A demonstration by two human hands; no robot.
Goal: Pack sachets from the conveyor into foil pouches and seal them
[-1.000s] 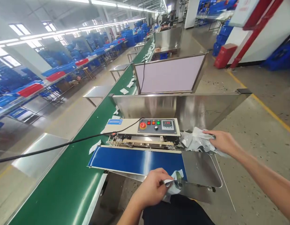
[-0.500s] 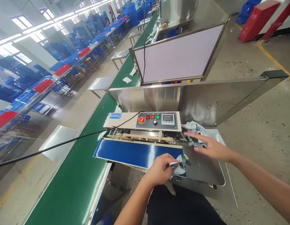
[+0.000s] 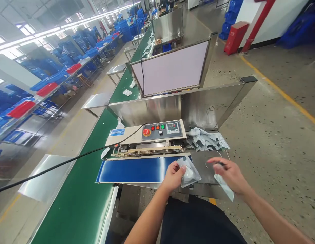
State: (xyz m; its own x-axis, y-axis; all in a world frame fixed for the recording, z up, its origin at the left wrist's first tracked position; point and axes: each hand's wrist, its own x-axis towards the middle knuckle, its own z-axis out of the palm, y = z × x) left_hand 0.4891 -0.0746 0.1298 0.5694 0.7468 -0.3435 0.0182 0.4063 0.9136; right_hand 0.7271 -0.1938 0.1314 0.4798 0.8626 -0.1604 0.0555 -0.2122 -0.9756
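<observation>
My left hand (image 3: 174, 175) pinches a small grey-white plastic pouch (image 3: 190, 173) at the right end of the blue belt (image 3: 133, 169) of a sealing machine (image 3: 149, 135). My right hand (image 3: 230, 176) hovers over the steel tray (image 3: 210, 161) beside it, fingers curled round a second pouch (image 3: 224, 187) that hangs below the palm. A heap of the same pouches (image 3: 207, 139) lies at the back of the tray, against a steel panel.
A long green conveyor (image 3: 78, 200) runs on the left, with a black cable (image 3: 58, 164) across it to the machine. A steel screen (image 3: 193, 105) and a white panel (image 3: 170, 71) stand behind. Concrete floor lies on the right; blue crates line the far left.
My right hand has drawn back from the heap towards me and now holds a pouch. My left hand has brought its pouch up onto the belt's end. The camera has tilted.
</observation>
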